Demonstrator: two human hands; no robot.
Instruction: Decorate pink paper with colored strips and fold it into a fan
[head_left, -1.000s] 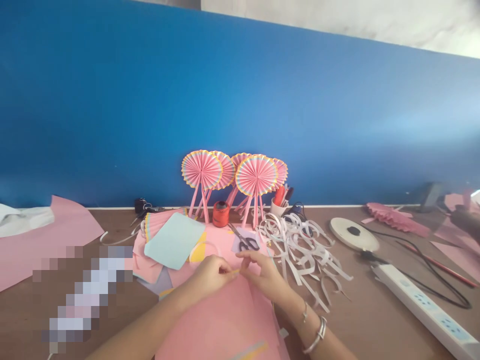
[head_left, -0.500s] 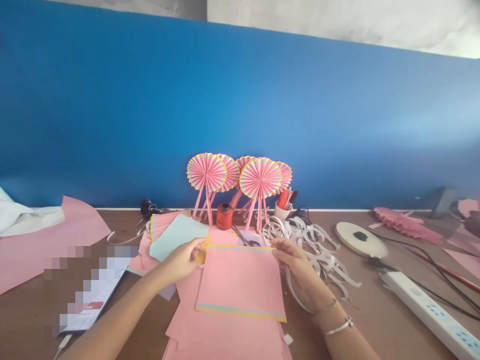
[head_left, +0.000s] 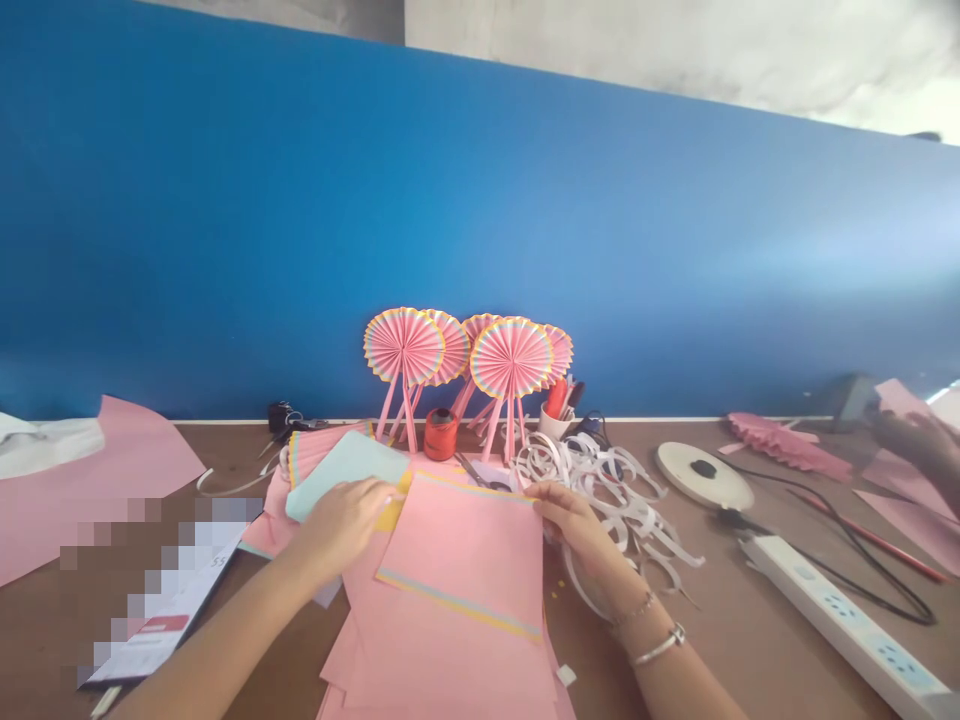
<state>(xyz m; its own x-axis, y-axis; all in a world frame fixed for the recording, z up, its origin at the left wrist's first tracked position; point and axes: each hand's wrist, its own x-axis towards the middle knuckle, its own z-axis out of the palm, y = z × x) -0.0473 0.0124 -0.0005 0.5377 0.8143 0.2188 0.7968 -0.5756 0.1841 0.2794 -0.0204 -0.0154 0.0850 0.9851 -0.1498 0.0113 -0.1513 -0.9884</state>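
Note:
A pink paper sheet (head_left: pixel 465 550) with yellow and blue striped edges is lifted above a stack of pink sheets (head_left: pixel 450 670). My left hand (head_left: pixel 341 515) grips its far left corner, fingers closed on the edge. My right hand (head_left: pixel 574 520) pinches its far right corner. A light blue sheet (head_left: pixel 337 470) lies just beyond my left hand. Scissors (head_left: pixel 480 475) are partly hidden behind the raised sheet.
Several finished pink paper fans (head_left: pixel 465 350) lean on the blue wall, with a red spool (head_left: pixel 440 433) and a pen cup (head_left: pixel 555 415). White paper strips (head_left: pixel 615 490) lie right of my hand. A power strip (head_left: pixel 832 605), round disc (head_left: pixel 705 475) and another person's hand (head_left: pixel 922 440) sit at right.
A second ago both hands pinched a small piece close together; they have since spread apart and raised a striped pink sheet, now tilted slightly down to the right.

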